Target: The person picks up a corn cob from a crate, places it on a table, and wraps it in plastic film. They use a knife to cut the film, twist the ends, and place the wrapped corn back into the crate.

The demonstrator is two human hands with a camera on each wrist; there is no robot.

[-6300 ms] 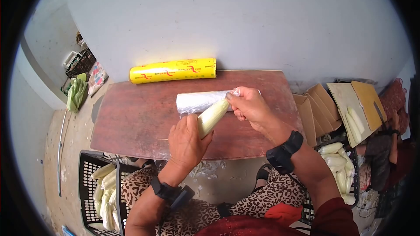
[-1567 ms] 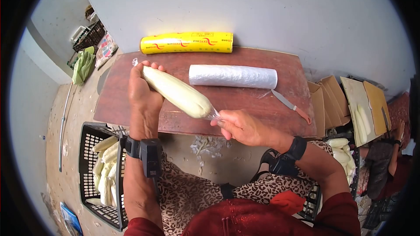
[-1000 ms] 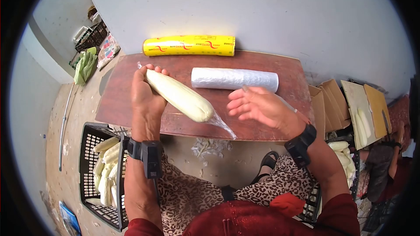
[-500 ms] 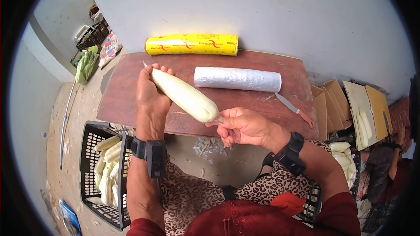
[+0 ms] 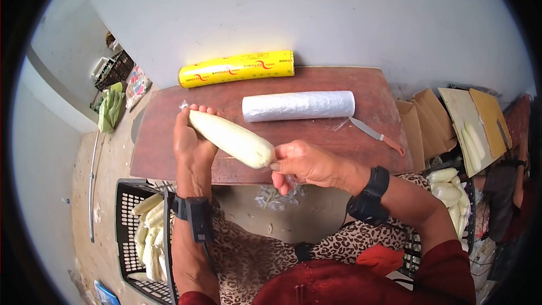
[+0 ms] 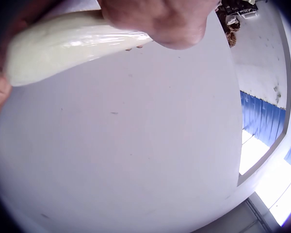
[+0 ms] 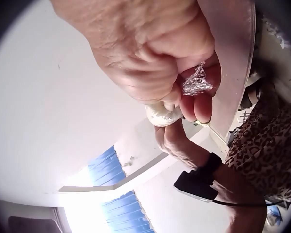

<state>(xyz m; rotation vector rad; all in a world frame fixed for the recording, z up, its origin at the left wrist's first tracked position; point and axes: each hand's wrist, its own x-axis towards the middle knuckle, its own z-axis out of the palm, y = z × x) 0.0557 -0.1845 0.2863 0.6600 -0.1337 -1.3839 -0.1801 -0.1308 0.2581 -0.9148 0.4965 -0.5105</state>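
A long, pale yellow-green vegetable (image 5: 231,138), smooth and wrapped in clear plastic film, lies slanted above the table. My left hand (image 5: 192,138) holds its upper left end against the palm, fingertips showing over the far side. A small tuft of film (image 5: 183,104) sticks out beyond that hand. At the rounded lower end, my right hand (image 5: 310,164) pinches the gathered film. The right wrist view shows a crumpled tail of film (image 7: 198,83) coming out between the fingers. In the left wrist view the wrapped vegetable (image 6: 63,51) looks shiny, and the gripping fingers are partly hidden.
On the brown table (image 5: 164,152) lie a white film roll (image 5: 299,105), a knife (image 5: 375,134) with a pinkish handle, and a yellow printed roll (image 5: 237,69) near the wall. Black crates (image 5: 129,231) of pale vegetables flank the legs. Cardboard boxes (image 5: 432,121) stand right.
Earlier the unwrapped-looking vegetable was at the film roll. The right hand let go of the film end, leaving it hanging, then took hold of it again. The left hand kept holding the vegetable.
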